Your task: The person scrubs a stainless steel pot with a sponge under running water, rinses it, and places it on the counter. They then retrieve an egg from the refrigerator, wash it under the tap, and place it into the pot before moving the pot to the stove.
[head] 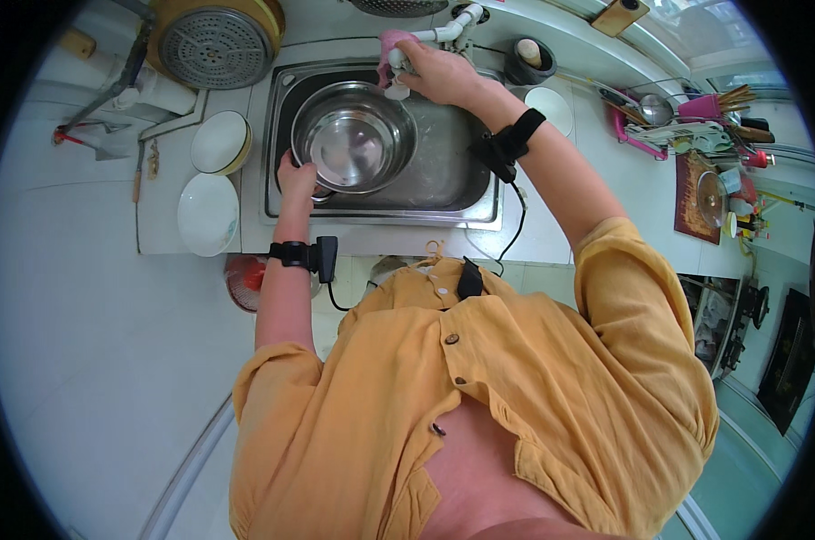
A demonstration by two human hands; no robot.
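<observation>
A stainless steel pot [353,138] stands in the left part of the metal sink [448,217]. My left hand [297,177] grips its lower left rim, close to a handle. Shiny wet-looking metal shows inside the pot. Above its upper right edge, my right hand [441,73] is closed around the end of the white faucet [448,31], fingers at the spout. A pink cloth [389,54] hangs over the spout beside these fingers. Whether water runs is hard to tell. Both wrists wear black straps with cabled devices.
White bowls [220,143] and a white plate [208,214] stand left of the sink, below a metal steamer rack [215,48]. To the right are a dark stone mortar [530,62], a white dish [549,108] and a utensil rack [671,128]. A red basket [242,283] is below the counter edge.
</observation>
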